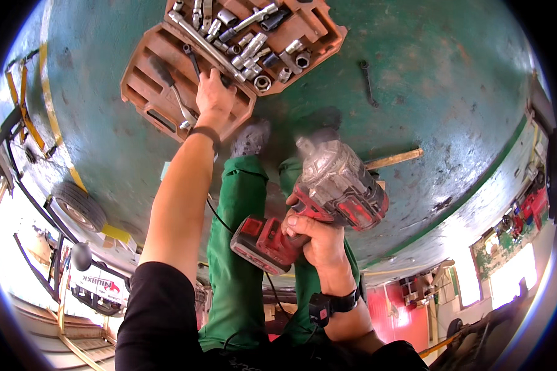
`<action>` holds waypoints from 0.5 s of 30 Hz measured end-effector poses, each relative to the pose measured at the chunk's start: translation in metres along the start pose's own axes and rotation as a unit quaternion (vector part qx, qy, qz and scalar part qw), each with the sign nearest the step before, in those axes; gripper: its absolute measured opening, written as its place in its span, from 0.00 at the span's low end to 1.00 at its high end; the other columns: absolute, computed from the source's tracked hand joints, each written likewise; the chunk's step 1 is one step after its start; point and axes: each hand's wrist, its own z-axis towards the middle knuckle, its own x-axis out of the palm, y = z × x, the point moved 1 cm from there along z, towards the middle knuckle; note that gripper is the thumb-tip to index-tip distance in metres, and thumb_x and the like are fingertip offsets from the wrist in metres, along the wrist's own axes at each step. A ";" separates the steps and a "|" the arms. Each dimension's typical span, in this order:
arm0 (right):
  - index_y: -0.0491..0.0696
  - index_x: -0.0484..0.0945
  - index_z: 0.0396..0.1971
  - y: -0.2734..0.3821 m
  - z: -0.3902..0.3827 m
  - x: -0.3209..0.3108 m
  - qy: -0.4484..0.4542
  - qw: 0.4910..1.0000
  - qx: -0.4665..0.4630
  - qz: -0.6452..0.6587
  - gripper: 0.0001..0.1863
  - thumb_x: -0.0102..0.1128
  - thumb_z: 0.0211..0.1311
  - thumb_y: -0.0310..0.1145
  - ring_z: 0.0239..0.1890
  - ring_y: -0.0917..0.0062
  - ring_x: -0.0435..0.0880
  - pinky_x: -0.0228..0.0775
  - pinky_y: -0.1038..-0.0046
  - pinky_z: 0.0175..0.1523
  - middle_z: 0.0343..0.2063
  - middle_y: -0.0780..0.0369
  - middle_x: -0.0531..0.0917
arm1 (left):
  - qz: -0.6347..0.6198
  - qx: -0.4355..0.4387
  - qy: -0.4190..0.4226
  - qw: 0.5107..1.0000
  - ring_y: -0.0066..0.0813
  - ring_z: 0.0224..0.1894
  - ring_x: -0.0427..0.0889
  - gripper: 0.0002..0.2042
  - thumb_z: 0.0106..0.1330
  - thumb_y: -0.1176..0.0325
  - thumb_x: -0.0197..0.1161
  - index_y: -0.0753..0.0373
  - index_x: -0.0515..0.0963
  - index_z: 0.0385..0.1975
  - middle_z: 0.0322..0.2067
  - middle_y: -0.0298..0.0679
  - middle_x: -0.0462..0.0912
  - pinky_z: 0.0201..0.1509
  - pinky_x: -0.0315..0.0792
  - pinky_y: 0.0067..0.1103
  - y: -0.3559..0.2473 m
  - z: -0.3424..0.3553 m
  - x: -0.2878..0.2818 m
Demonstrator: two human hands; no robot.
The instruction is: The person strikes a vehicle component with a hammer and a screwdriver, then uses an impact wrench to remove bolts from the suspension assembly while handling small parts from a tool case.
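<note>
My right hand [318, 241] is wrapped round the grip of a red and grey cordless impact wrench [337, 179]. Its battery end points left and its metal nose points up toward the far side. My left hand [215, 96] reaches into an open brown plastic tool case [143, 57] on the floor. Its fingers are curled at a dark wrench [192, 59] that lies in the lower tray, and the fingertips are partly hidden. Beside that hand lies a ratchet handle [178, 99]. The other half of the case holds several metal sockets [252, 52] and a long extension bar [199, 40].
A loose dark wrench [369, 83] lies on the green floor [439, 93]. A wooden handle [394, 159] sticks out from behind the impact wrench. A tyre [79, 206] stands at the left, near a yellow floor line. My green-trousered legs [238, 247] are below.
</note>
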 end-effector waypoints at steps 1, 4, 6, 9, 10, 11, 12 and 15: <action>0.38 0.75 0.50 0.000 0.000 0.000 0.002 1.000 0.002 0.015 0.24 0.63 0.48 0.15 0.29 0.78 0.78 0.72 0.75 0.35 0.39 0.58 0.79 | -0.018 -0.018 0.000 1.000 0.54 0.50 0.76 0.23 0.52 0.65 0.70 0.63 0.73 0.49 0.47 0.51 0.76 0.55 0.73 0.38 -0.003 -0.003 -0.013; 0.39 0.75 0.50 0.000 -0.003 -0.001 0.014 0.999 -0.014 0.041 0.24 0.62 0.49 0.16 0.28 0.77 0.77 0.72 0.75 0.35 0.38 0.59 0.79 | -0.370 -0.085 0.111 0.918 0.37 0.40 0.81 0.21 0.55 0.75 0.61 0.63 0.70 0.51 0.36 0.45 0.79 0.43 0.77 0.29 -0.011 -0.027 -0.054; 0.40 0.74 0.48 0.001 -0.015 0.004 0.013 0.999 -0.026 0.033 0.23 0.62 0.49 0.18 0.27 0.77 0.76 0.71 0.73 0.35 0.35 0.60 0.78 | -0.576 -0.091 0.197 0.788 0.32 0.37 0.80 0.22 0.55 0.81 0.53 0.62 0.69 0.52 0.37 0.41 0.78 0.40 0.77 0.27 -0.021 -0.057 -0.092; 0.40 0.73 0.46 0.011 -0.057 0.024 0.001 0.998 -0.063 0.004 0.21 0.62 0.49 0.19 0.26 0.76 0.76 0.70 0.73 0.35 0.30 0.61 0.77 | -0.638 -0.071 0.284 0.712 0.28 0.32 0.75 0.21 0.55 0.78 0.47 0.65 0.71 0.51 0.35 0.39 0.75 0.36 0.72 0.24 -0.078 -0.116 -0.199; 0.40 0.73 0.47 0.011 -0.077 0.030 -0.005 0.997 -0.071 -0.009 0.21 0.62 0.49 0.19 0.26 0.76 0.76 0.70 0.73 0.35 0.29 0.62 0.78 | -0.649 -0.060 0.303 0.695 0.26 0.31 0.73 0.21 0.56 0.75 0.45 0.66 0.71 0.51 0.34 0.38 0.74 0.34 0.70 0.22 -0.092 -0.138 -0.233; 0.41 0.75 0.47 0.015 -0.094 0.033 0.037 0.995 -0.075 -0.063 0.21 0.63 0.48 0.19 0.28 0.77 0.77 0.71 0.74 0.35 0.30 0.63 0.79 | -0.661 -0.046 0.317 0.679 0.26 0.30 0.73 0.21 0.56 0.72 0.45 0.66 0.71 0.51 0.34 0.38 0.74 0.34 0.69 0.21 -0.102 -0.156 -0.259; 0.42 0.76 0.47 0.019 -0.118 0.038 0.047 0.992 -0.076 -0.085 0.22 0.64 0.48 0.20 0.30 0.78 0.78 0.71 0.75 0.37 0.32 0.63 0.80 | -0.671 -0.030 0.333 0.662 0.26 0.30 0.72 0.22 0.57 0.69 0.44 0.67 0.72 0.51 0.34 0.38 0.74 0.34 0.68 0.20 -0.110 -0.173 -0.283; 0.44 0.78 0.47 0.044 -0.190 0.073 0.039 0.972 -0.175 -0.152 0.21 0.66 0.49 0.21 0.40 0.80 0.80 0.73 0.75 0.47 0.38 0.65 0.82 | -0.666 0.003 0.396 0.632 0.25 0.31 0.72 0.25 0.58 0.60 0.43 0.70 0.73 0.51 0.33 0.39 0.74 0.33 0.68 0.20 -0.143 -0.225 -0.348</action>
